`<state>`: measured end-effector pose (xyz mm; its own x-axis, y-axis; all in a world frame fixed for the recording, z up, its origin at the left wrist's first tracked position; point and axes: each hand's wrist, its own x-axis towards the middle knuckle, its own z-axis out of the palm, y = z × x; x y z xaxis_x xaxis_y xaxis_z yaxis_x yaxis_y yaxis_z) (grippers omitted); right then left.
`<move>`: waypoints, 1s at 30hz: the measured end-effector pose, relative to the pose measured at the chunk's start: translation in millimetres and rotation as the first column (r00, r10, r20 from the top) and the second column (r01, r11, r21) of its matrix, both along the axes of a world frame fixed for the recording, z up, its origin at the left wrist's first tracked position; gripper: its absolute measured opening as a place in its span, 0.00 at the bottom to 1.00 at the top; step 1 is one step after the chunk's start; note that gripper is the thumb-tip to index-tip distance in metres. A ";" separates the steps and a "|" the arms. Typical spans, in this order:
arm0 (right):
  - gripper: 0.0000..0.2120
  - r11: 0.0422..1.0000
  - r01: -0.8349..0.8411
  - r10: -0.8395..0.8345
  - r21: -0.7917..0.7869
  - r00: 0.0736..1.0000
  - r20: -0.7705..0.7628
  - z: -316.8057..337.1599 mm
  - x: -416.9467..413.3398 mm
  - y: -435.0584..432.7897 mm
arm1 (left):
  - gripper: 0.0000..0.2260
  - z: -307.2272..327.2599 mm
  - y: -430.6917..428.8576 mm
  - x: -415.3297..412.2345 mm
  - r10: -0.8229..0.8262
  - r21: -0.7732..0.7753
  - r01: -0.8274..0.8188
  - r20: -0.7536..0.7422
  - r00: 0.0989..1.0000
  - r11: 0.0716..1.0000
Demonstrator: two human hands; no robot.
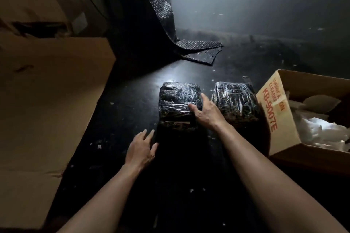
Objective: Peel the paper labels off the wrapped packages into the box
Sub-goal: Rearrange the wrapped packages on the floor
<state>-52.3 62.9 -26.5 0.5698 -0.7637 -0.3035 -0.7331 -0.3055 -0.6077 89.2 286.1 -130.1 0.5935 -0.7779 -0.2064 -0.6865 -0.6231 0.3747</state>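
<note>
Dark floor [123,111], dim room, lit from the far side; small pale scraps scattered across it.

Item 1: left pkg [180,104]. Black bundle under clear wrap, lying flat mid-floor. A pale strip shows on its near side; can't tell if that is a label.

Item 2: right pkg [234,100]. Same wrap, lying flat just beside item 1, a narrow gap between them. Its right side is close against the box.

Item 3: box [272,111]. Open cardboard carton at the floor's right edge, tilted, red print "KB-9007E" on the side facing the pkgs. Holds crumpled white paper [322,126].

Item 4: right hand [205,112]. Arm reaches in from the near right; hand lies on the right near part of the left pkg, fingers spread over the wrap, thumb on top. Not closed round anything; whether it pinches the wrap, can't tell.

Item 5: left hand [141,150]. Open, fingers loose and spread, empty, over the floor just near-left of the left pkg, not touching it.

Item 6: cardboard [47,100]. Large flattened sheet along the floor's left edge.

Item 7: bubble wrap [189,45]. Dark sheet at the far end, part standing up, part lying on the floor.
</note>
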 end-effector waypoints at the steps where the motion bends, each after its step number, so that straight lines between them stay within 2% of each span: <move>1: 0.41 0.999 0.032 -0.032 0.015 0.999 0.003 -6.3 5.4 1.0 | 0.29 -2.5 2.5 8.7 -0.015 0.045 0.014 0.008 1.000 0.999; 4: 0.43 0.990 0.125 -0.126 0.060 0.992 0.021 -20.3 15.6 1.6 | 0.30 -7.6 5.5 29.1 -0.053 0.156 0.052 0.000 0.999 0.986; 9: 0.47 0.949 0.254 -0.274 0.188 0.958 0.088 -39.7 18.2 -5.2 | 0.31 -13.8 2.6 49.0 -0.075 0.246 0.083 -0.041 0.996 0.966; 12: 0.48 0.913 0.274 -0.323 0.302 0.938 0.128 -38.8 20.2 -14.8 | 0.31 -20.5 4.6 54.7 -0.106 0.286 0.109 -0.027 0.994 0.952; 15: 0.59 0.808 0.308 -0.446 0.502 0.876 0.181 -42.9 18.6 -22.8 | 0.31 -25.1 6.7 56.7 -0.129 0.287 0.119 0.015 0.992 0.951; 17: 0.63 0.765 0.307 -0.505 0.567 0.832 0.231 -58.3 13.2 -26.8 | 0.31 -24.8 6.9 56.8 -0.127 0.277 0.118 0.014 0.992 0.954; 19: 0.57 0.725 0.308 -0.557 0.616 0.789 0.261 -49.7 12.3 -10.7 | 0.30 -23.1 6.3 57.4 -0.120 0.266 0.120 -0.016 0.993 0.956; 22: 0.41 0.688 0.267 -0.597 0.675 0.737 0.318 -39.0 5.1 14.2 | 0.30 -19.6 6.1 63.1 -0.092 0.248 0.109 -0.080 0.993 0.963; 26: 0.45 0.649 0.244 -0.633 0.721 0.698 0.334 -37.7 -16.8 53.0 | 0.32 -16.0 7.9 67.2 -0.075 0.290 0.093 -0.071 0.995 0.953; 30: 0.37 0.671 0.272 -0.627 0.690 0.704 0.332 -41.8 -47.1 100.3 | 0.33 -17.6 11.1 65.7 -0.091 0.321 0.102 -0.050 0.995 0.941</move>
<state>-99.4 163.2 -68.3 0.3928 -0.7494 -0.5331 -0.2011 0.4956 -0.8449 154.9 297.2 -147.8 0.5069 -0.7194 -0.4749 -0.7398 -0.6458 0.1887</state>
